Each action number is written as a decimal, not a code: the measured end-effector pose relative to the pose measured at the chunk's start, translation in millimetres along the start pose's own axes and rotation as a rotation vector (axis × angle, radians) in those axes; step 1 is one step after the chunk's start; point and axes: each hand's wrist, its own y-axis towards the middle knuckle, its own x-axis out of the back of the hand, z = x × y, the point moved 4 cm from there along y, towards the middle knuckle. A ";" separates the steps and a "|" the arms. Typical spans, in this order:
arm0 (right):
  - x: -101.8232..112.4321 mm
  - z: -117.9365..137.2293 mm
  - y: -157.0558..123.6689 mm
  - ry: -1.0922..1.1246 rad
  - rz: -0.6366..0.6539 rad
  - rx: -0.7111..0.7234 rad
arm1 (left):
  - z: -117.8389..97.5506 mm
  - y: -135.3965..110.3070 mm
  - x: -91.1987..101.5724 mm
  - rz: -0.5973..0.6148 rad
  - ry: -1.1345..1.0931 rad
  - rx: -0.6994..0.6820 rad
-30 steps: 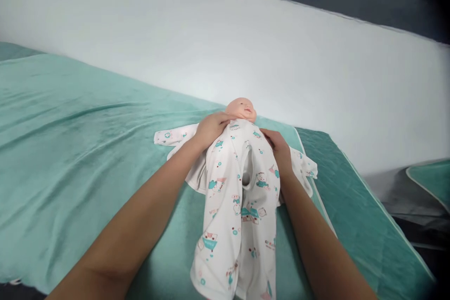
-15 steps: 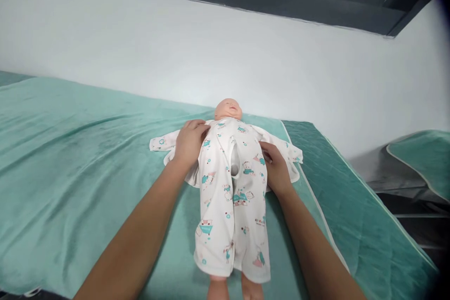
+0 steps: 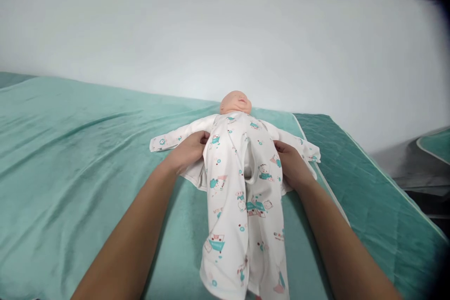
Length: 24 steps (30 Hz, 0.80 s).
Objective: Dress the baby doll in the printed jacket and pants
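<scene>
A baby doll [image 3: 235,102] lies on its back, head toward the wall. White baby trousers [image 3: 228,197] printed with small bears and boats cover its front from chest to legs, with an oval opening at the crotch. Beneath them, a white baby jacket [image 3: 172,138] shows with both sleeves spread outward. My left hand [image 3: 190,151] is closed at the upper left side edge of the trousers, fingertips pinching the cloth. On the opposite edge my right hand [image 3: 292,163] grips the trousers, its fingertips partly hidden by the fabric.
A light green blanket [image 3: 87,150] with soft creases covers the bed. Darker green quilted bedding [image 3: 355,173] lies to the right. A white wall [image 3: 176,37] rises behind the doll's head, and another green cover [image 3: 436,145] shows at the far right.
My left hand has slid down from the doll's shoulder to the trousers' side edge and closed there. My right hand stays at the other edge. The view has shifted, placing the doll slightly further right.
</scene>
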 end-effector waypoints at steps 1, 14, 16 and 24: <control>-1.1 -0.4 -0.3 0.032 0.025 -0.013 | 2.5 0.5 -1.4 0.020 -0.082 0.025; -6.5 26.7 -12.8 -0.042 0.120 0.001 | 8.2 0.7 -16.8 0.210 -0.563 0.052; -5.4 24.5 -12.2 -0.021 0.130 -0.001 | 7.5 0.4 -18.1 0.205 -0.607 0.084; -1.6 22.9 -12.9 -0.006 0.112 -0.034 | 2.2 -2.8 -20.1 0.102 -0.600 0.093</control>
